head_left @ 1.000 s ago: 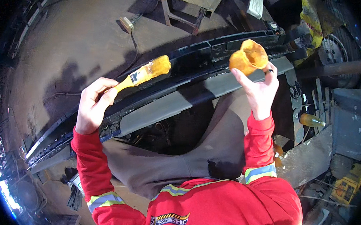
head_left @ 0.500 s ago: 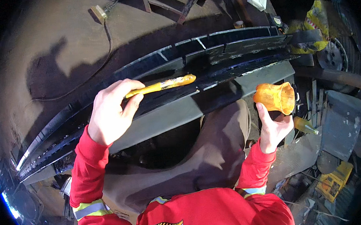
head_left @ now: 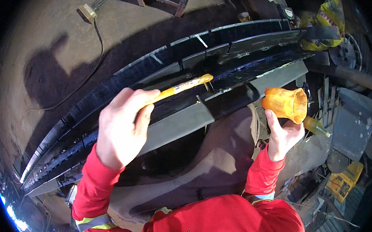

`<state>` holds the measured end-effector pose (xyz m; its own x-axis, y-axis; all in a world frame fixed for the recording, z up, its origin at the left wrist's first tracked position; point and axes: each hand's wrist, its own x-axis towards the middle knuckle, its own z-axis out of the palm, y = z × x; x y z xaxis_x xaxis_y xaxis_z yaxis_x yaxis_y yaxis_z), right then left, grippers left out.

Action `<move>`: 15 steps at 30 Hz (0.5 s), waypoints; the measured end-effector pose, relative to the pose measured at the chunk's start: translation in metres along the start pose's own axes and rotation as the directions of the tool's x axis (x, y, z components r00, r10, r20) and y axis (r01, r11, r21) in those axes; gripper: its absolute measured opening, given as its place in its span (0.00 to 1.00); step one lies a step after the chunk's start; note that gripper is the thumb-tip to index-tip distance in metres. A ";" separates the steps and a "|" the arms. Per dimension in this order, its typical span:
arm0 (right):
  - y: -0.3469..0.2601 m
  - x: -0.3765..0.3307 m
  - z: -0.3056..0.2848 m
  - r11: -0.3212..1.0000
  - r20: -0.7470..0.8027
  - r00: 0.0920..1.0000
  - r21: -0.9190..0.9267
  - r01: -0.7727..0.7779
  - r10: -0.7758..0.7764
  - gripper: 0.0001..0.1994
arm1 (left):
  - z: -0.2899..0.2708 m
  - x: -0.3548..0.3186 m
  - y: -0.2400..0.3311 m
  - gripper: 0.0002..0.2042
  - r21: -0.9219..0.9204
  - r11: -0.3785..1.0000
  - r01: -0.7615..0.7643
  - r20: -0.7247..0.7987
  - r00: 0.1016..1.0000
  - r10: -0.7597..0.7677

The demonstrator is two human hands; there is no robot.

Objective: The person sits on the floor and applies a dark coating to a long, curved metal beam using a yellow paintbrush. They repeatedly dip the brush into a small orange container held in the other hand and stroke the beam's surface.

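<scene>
My left hand [head_left: 124, 124] is closed around the yellow handle of a slim paintbrush [head_left: 183, 86]. Its tip is coated in wet orange-yellow stuff, and a thin strand hangs from it. The brush is held above a long, curved black metal frame [head_left: 233, 54], apparently not touching it. In my right hand [head_left: 284, 137] is an orange, waisted cup [head_left: 283, 104], tipped so its mouth faces right; what is inside is hard to make out. Along the frame's near side runs a grey strip [head_left: 174, 129], interrupted by a dark stretch.
A yellowish bottle [head_left: 316, 126] lies just beyond my right hand. Farther right are a grey metal sheet [head_left: 353, 117], a wheel [head_left: 345, 55] and a yellow power tool or case [head_left: 345, 182]. A cable [head_left: 99, 40] trails over the floor at upper left, ending at a socket block [head_left: 87, 13].
My left hand has carried the brush slightly right, and a strand now hangs from its tip. My right hand holds the cup almost where it was. The view has shifted a little.
</scene>
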<state>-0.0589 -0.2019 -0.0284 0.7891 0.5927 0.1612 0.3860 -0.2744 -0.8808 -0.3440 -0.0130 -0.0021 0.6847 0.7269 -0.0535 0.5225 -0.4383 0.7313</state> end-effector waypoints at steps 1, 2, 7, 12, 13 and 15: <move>0.001 0.001 0.000 1.000 0.007 1.000 -0.004 -0.020 0.020 0.37 | 0.004 0.000 0.001 0.12 0.090 0.996 -0.005 0.035 0.999 0.002; 0.001 0.001 0.001 1.000 0.014 1.000 0.010 -0.027 0.026 0.37 | 0.007 0.001 0.003 0.13 0.178 0.984 -0.013 0.071 0.997 0.000; -0.003 -0.002 0.003 0.999 0.025 0.999 0.038 -0.022 0.021 0.37 | -0.010 0.005 0.003 0.11 -0.129 0.991 0.027 0.064 0.998 -0.019; -0.002 -0.002 0.002 1.000 0.037 0.999 -0.007 -0.006 0.007 0.37 | 0.003 0.006 -0.001 0.11 0.196 0.981 -0.004 0.016 1.000 0.001; -0.001 -0.002 0.001 1.000 0.028 1.000 -0.006 -0.009 0.009 0.37 | 0.006 0.005 0.000 0.12 0.193 0.981 -0.028 0.046 0.999 0.020; -0.002 -0.002 0.001 1.000 0.026 0.999 0.019 -0.023 0.023 0.37 | 0.001 0.000 0.002 0.12 0.128 0.990 -0.060 0.058 0.997 0.053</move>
<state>-0.0622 -0.2019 -0.0276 0.7851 0.6057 0.1293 0.3582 -0.2738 -0.8926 -0.3421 -0.0148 -0.0011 0.7397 0.6708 -0.0539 0.5413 -0.5455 0.6399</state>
